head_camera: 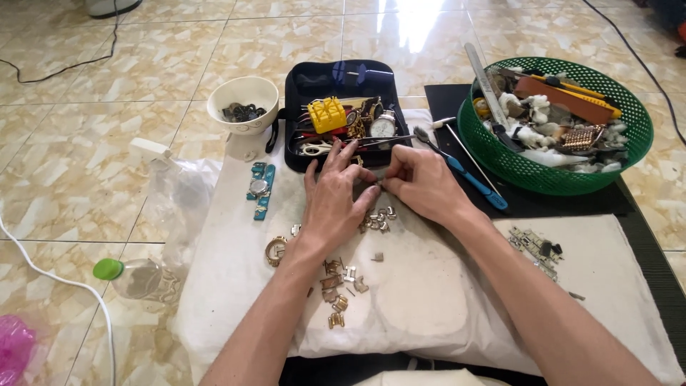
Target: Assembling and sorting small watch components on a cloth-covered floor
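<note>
Pinching a tiny metal link (pixel 377 187) between them, left hand (pixel 334 204) and right hand (pixel 421 184) meet fingertip to fingertip. Best kept low over the white cloth (pixel 429 300), I'd say, with loose links (pixel 379 218) just beneath.

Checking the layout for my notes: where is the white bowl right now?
In the head view, the white bowl sits on the tiled floor at upper left, just left of the black tool case and beyond the white cloth.

Whatever the fingers (pixel 371 191) pinch is too small to tell; the pink bag (pixel 13 350) is cut off at the left edge.
</note>
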